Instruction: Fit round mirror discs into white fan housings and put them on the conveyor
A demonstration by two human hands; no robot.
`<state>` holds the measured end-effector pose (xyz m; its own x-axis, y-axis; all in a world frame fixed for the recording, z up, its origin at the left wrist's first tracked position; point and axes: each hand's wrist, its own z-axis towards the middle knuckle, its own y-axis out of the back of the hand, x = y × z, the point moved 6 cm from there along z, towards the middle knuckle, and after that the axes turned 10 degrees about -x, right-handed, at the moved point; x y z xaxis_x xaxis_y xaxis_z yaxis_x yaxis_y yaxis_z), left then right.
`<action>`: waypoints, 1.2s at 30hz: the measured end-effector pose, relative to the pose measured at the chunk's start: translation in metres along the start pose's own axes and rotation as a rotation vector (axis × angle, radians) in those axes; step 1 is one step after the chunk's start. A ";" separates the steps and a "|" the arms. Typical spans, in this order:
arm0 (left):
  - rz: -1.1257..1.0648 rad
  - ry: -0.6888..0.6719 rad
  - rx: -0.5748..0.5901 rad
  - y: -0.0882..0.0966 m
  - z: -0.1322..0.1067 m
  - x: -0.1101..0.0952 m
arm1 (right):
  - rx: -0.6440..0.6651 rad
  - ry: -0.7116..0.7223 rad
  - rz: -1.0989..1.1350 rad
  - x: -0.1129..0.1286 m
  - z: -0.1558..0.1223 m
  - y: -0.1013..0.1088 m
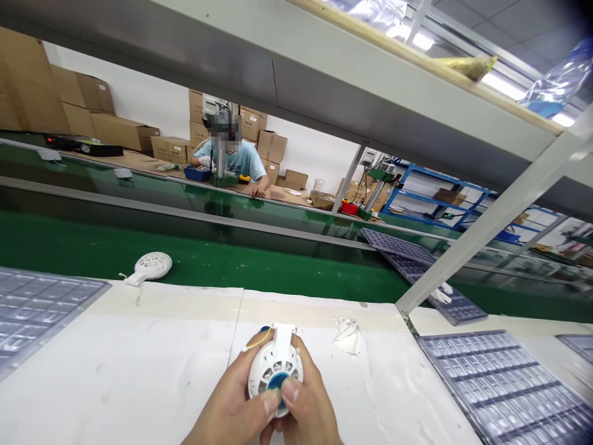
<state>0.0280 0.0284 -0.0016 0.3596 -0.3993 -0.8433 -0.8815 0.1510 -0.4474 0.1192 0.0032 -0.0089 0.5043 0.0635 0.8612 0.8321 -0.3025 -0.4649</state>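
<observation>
My left hand [234, 398] and my right hand [308, 405] together hold a small round white fan housing [273, 364] with a slotted grille, just above the white table at the bottom centre. Both thumbs press on a blue round part [277, 383] at its centre. A thin yellow wire loops from the housing's top left. Fingers of both hands are wrapped round the housing. A second white fan housing [151, 267] lies on the green conveyor belt [259, 269] to the far left.
Clear blister trays lie at the left [32, 309] and right [504, 383], another on the belt [417, 266]. A crumpled white scrap [348, 334] lies on the white table [139, 364]. A slanted metal post [491, 222] rises at right. A person in a light blue shirt [231, 161] works across the belt.
</observation>
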 end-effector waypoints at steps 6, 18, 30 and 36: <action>-0.036 0.039 -0.118 0.000 -0.007 0.002 | -0.024 0.057 -0.128 0.006 -0.003 -0.002; -0.256 0.158 -0.119 0.006 0.036 -0.014 | -0.188 0.069 -0.252 0.015 0.032 0.023; 0.124 -0.113 -0.227 0.030 0.047 -0.027 | -0.263 0.169 -0.505 0.017 0.053 0.048; 0.588 -0.334 -0.118 0.026 0.045 -0.021 | -0.251 0.230 -0.573 0.023 0.052 0.045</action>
<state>0.0116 0.0818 -0.0085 -0.1307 0.0221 -0.9912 -0.9798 0.1499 0.1326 0.1804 0.0400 -0.0211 -0.0873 0.0846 0.9926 0.8606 -0.4954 0.1179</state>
